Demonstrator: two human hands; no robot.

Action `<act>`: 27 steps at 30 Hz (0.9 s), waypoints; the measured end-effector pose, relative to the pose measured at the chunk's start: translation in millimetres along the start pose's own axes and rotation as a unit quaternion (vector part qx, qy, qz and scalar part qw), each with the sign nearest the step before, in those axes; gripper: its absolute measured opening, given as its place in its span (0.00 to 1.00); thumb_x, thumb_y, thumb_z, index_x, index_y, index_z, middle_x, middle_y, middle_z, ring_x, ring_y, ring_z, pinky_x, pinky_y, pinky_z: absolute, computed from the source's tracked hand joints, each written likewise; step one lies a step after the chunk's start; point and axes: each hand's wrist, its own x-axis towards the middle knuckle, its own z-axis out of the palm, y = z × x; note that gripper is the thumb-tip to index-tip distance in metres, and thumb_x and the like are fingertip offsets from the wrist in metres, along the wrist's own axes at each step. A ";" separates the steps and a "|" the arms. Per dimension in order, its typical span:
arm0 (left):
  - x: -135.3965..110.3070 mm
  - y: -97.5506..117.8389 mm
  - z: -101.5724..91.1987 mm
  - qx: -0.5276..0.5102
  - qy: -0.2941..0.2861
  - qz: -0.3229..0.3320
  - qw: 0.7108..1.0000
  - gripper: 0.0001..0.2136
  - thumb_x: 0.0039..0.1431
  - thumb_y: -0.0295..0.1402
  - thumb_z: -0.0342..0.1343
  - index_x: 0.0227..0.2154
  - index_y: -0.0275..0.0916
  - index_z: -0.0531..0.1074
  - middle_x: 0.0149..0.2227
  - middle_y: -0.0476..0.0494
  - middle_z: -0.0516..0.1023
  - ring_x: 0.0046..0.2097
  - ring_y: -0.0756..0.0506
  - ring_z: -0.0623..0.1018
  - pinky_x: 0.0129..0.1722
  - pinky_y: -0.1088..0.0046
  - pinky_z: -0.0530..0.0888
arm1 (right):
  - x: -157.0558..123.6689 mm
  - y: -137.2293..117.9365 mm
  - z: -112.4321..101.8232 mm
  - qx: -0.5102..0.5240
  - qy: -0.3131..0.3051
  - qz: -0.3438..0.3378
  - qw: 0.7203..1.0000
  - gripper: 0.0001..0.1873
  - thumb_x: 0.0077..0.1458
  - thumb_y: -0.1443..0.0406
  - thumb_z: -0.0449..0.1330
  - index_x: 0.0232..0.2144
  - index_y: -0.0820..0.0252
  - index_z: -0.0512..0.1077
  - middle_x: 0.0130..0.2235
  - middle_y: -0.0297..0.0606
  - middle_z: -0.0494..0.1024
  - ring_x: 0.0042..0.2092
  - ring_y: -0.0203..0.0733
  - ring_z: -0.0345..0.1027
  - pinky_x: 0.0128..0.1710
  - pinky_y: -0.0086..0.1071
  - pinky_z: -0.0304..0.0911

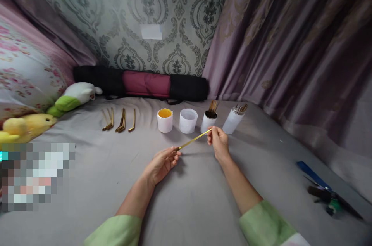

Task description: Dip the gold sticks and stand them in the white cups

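A thin golden stick (195,139) slants up to the right between my two hands. My left hand (163,163) pinches its lower, darker brown end between thumb and fingers. The other end is in the fingertips of my right hand (218,142), just in front of a white cup (207,122) of upright brown sticks. Left of that cup are a translucent white cup (188,122) and a white cup with a yellow inside (165,122). To its right, a tilted white jar (233,122) holds several thin sticks. Three groups of bent golden sticks (121,120) lie farther left.
A black and maroon roll bag (147,84) lies along the patterned wall. Plush toys (77,96) and a floral pillow (26,67) are at left, near a blurred-out patch. Blue and dark tools (325,191) lie at right on the grey sheet (186,207), beside purple curtains (276,44).
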 end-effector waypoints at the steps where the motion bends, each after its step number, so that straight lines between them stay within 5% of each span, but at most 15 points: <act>1: -0.2 0.2 0.0 -0.001 0.002 -0.001 1.000 0.09 0.51 0.28 0.53 0.35 0.30 0.69 0.31 0.40 0.73 0.28 0.53 0.72 0.28 0.79 0.71 | 1.1 -1.2 -1.5 -0.002 0.003 -0.004 1.000 0.15 0.49 0.55 0.53 0.27 0.61 0.66 0.21 0.29 0.65 0.17 0.26 0.54 0.12 0.21 0.50; 27: 3.8 2.0 -7.3 -0.045 -0.008 -0.009 0.999 0.09 0.51 0.26 0.52 0.37 0.30 0.68 0.30 0.44 0.71 0.27 0.55 0.71 0.24 0.82 0.70 | 65.9 -90.4 -51.8 -0.053 0.100 -0.131 0.985 0.14 0.47 0.56 0.55 0.24 0.63 0.67 0.18 0.29 0.65 0.15 0.25 0.54 0.10 0.20 0.49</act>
